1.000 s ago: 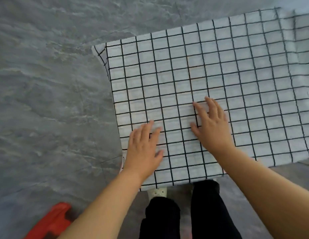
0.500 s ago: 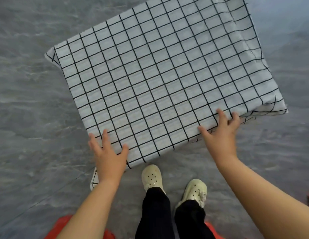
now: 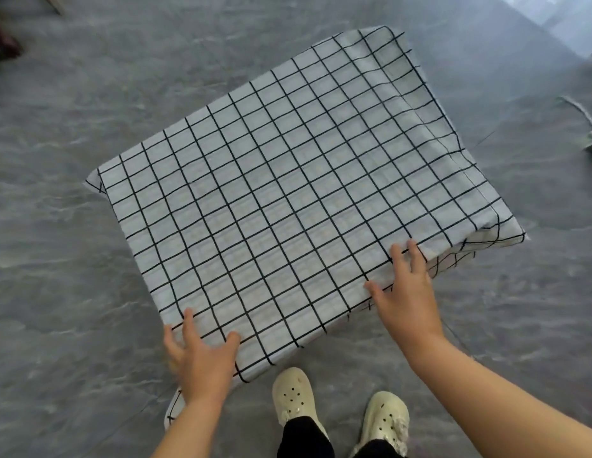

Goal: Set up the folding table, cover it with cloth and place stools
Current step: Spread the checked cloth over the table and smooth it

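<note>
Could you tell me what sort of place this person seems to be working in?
Probably an indoor room, perhaps in a home: a polished grey marbled floor, a small table under a checked cloth, and the person's soft clogs. No walls show, so it's uncertain.

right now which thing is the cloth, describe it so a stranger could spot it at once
On the grey marbled floor stands a low rectangular table, fully draped. The cloth is that cover: white with a thin black grid, its corners hanging over the edges, the left hand and right hand open at its near edge. Nothing else here is checked; the cream clogs below are plain.
</note>
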A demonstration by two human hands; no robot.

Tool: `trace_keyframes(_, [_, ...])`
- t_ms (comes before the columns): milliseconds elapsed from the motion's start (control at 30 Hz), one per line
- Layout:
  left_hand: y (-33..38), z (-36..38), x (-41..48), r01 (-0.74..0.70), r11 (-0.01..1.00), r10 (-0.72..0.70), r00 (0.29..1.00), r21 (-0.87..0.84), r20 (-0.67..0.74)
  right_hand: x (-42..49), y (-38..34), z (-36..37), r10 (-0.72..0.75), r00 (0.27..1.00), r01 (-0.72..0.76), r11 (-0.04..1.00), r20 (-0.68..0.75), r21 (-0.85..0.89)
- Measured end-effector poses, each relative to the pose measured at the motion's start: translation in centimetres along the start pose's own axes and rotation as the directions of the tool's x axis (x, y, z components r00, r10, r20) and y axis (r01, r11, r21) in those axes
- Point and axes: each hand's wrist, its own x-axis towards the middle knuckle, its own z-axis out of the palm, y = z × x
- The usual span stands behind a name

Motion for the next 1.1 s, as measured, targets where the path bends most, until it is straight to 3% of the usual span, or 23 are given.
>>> trace_keyframes(267, [3.3, 2.5, -1.1, 0.11, 0.993, -0.109, 0.994, -0.044, 0.009, 5.0, -0.2, -3.2, -0.078, 0.993, 0.082, 0.996, 0.086, -0.045])
trace_keyframes(433, [5.7, 4.3, -1.4, 0.15, 0.988, -0.15, 0.989, -0.041, 0.006, 9.0, -0.5, -5.6, -0.112, 0.981, 0.138, 0.977, 0.159, -0.164])
trace_keyframes(667, [6.4, 6.0, -1.1, 0.153, 0.987, -0.154, 0.988, -0.051, -0.011, 11.4, -0.4, -6.5, -0.145, 0.976, 0.173, 0.969, 0.162, -0.178])
trace_keyframes(800, [6.3, 5.5, -1.6, 0.144, 0.989, -0.145, 0.989, -0.039, -0.004, 10.3, -0.7, -6.1, -0.076, 0.988, 0.127, 0.901, 0.137, -0.414])
trace_keyframes(867, [6.1, 5.2, -2.1, 0.045, 0.993, -0.037, 0.997, 0.111, -0.07, 8.9, -1.5, -5.5, -0.057, 0.996, 0.084, 0.853, 0.067, -0.516])
trace_keyframes(967, [5.4, 4.7, -2.5, -0.338, 0.843, 0.395, 0.917, 0.417, -0.054, 6.2, -2.0, -3.4, -0.309, 0.933, 0.358, 0.737, 0.184, -0.574])
trace_keyframes(1033, [5.1, 4.3, -2.6, -0.508, 0.739, 0.528, 0.845, 0.443, 0.088, 5.2, -1.9, -2.1, -0.355, 0.874, 0.485, 0.686, 0.333, -0.542])
trace_keyframes(1100, [5.2, 3.8, -2.5, -0.551, 0.744, 0.522, 0.832, 0.378, 0.187, 5.0, -2.0, -1.7, -0.33, 0.872, 0.483, 0.704, 0.362, -0.521])
